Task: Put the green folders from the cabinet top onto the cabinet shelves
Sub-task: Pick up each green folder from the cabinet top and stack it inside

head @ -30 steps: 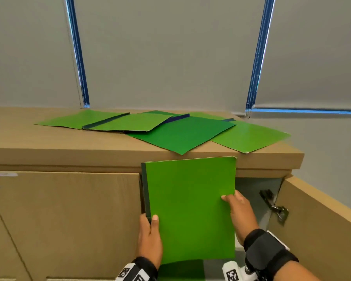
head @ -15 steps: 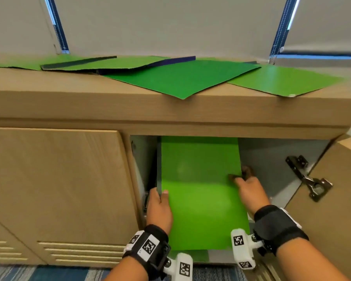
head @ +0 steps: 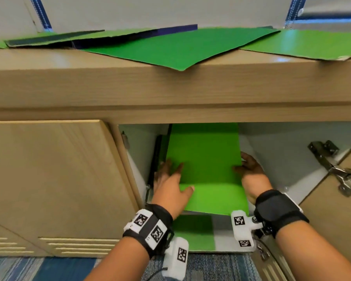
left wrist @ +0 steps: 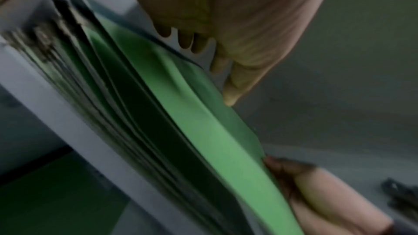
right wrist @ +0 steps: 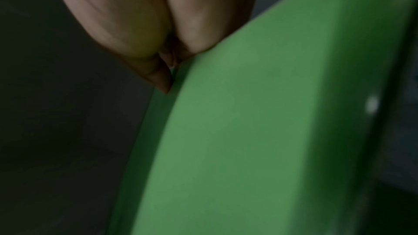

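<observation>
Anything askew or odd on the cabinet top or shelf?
Yes. One dark green folder lies angled on the cabinet top, its corner poking past the front edge. The other loose folders overlap at mixed angles. Inside, the bright green folder, held by the left hand and right hand, leans rather than standing upright.

Right hand (right wrist: 147, 24) pinches the edge of the green folder (right wrist: 260, 131)

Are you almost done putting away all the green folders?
Not yet. Some folders already stand at the left of the shelf, and another lies on the level below. Right now the left hand lies on the bright green folder while the right hand grips its edge, easing it in. Several folders on the cabinet top are left to move.
</observation>
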